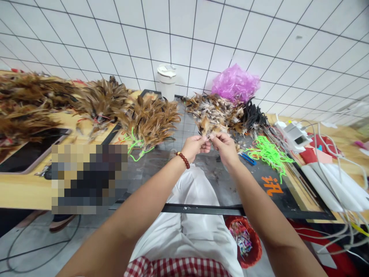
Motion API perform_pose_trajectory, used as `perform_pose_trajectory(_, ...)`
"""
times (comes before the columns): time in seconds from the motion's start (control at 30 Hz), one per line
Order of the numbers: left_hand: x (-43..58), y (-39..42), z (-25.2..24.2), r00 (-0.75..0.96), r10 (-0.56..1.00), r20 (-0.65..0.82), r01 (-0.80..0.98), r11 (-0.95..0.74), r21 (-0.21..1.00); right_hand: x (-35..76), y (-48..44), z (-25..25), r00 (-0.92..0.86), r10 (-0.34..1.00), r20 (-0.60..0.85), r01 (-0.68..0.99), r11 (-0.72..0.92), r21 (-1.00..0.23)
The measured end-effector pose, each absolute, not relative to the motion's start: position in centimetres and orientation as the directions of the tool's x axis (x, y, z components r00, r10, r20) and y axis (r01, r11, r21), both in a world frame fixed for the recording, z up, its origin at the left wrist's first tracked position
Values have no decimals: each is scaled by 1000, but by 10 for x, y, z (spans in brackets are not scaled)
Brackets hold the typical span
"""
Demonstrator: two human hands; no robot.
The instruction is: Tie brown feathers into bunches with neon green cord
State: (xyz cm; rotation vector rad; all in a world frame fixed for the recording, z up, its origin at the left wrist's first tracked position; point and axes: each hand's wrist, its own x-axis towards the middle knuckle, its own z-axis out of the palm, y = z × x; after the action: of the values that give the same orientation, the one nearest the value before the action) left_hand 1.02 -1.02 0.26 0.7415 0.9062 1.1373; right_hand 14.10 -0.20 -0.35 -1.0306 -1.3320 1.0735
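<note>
Both my hands meet over the dark cutting mat (201, 181) and pinch the base of a small bunch of brown feathers (206, 128). My left hand (194, 146), with a red bead bracelet on its wrist, closes on the bunch from the left. My right hand (224, 146) closes on it from the right. Just behind lies a pile of mottled loose feathers (215, 109). A finished brown feather bundle (150, 119) tied with green cord lies to the left of my hands.
More brown feather bundles (34, 104) cover the wooden table at left beside a dark tablet (31, 152). Neon green cords (269, 154), black feathers (253, 115), a pink bag (235, 82), a white cup (167, 81) and cables (331, 154) surround the mat. A red basket (245, 240) sits on the floor.
</note>
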Motion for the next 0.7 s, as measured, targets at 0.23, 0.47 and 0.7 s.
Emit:
perform_pose_trajectory(0.23, 11, -11, -2, 196, 962, -191, -345, 250, 905, 140, -1, -8, -49, 971, 235, 14, 236, -972)
perform_pose_trajectory(0.47, 9, -7, -3, 23, 989, -148, -497, 140, 857, 160, 7, -6, 111, 899, 424, 321, 371, -871)
perform_pose_trajectory(0.7, 10, 0, -5, -194, 961, -195, -628, 31, 778, 159, 22, 0, -205, 852, 482, 892, 365, -266)
